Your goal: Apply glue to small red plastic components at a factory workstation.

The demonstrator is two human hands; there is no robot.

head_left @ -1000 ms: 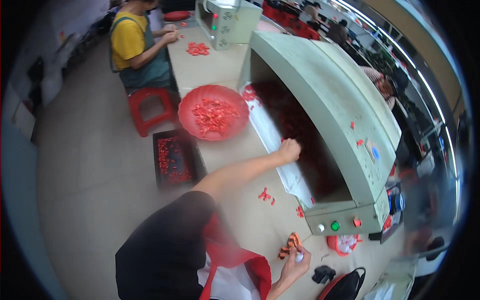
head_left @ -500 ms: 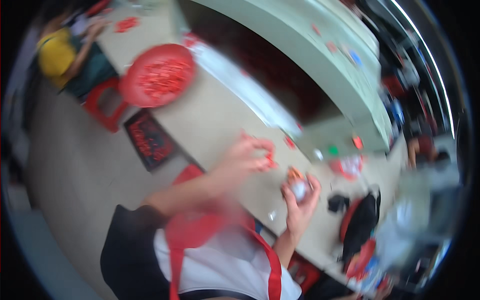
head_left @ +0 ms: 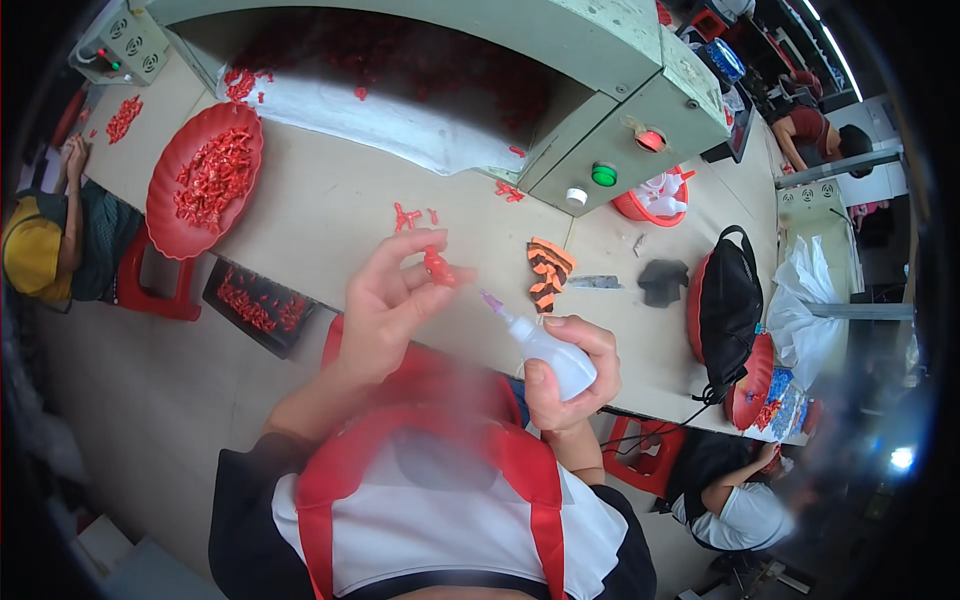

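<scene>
Between the thumb and fingers of my left hand [head_left: 375, 315] is a small red plastic figure part [head_left: 437, 266]. My right hand [head_left: 590, 370] wraps round a white squeeze bottle [head_left: 560, 358]. The bottle's thin purple nozzle [head_left: 492, 302] points up and left at the red part, with a small gap between them. On the table just beyond my left hand lie a branched red piece [head_left: 406, 217] and a smaller red bit [head_left: 433, 216]. An orange and black striped piece [head_left: 548, 275] rests beyond the bottle.
A pale green machine [head_left: 620, 150] with a wide dark opening stands at the far side. A red bowl of red pieces [head_left: 165, 190] is at left, a dark tray [head_left: 285, 340] below it. At right are a red basket of bottles [head_left: 652, 208] and black bag [head_left: 730, 300]. Co-workers sit on both sides.
The view has turned and sharpened. My hands have come closer together, and the bottle in my right hand now tips its nozzle toward the red part in my left.
</scene>
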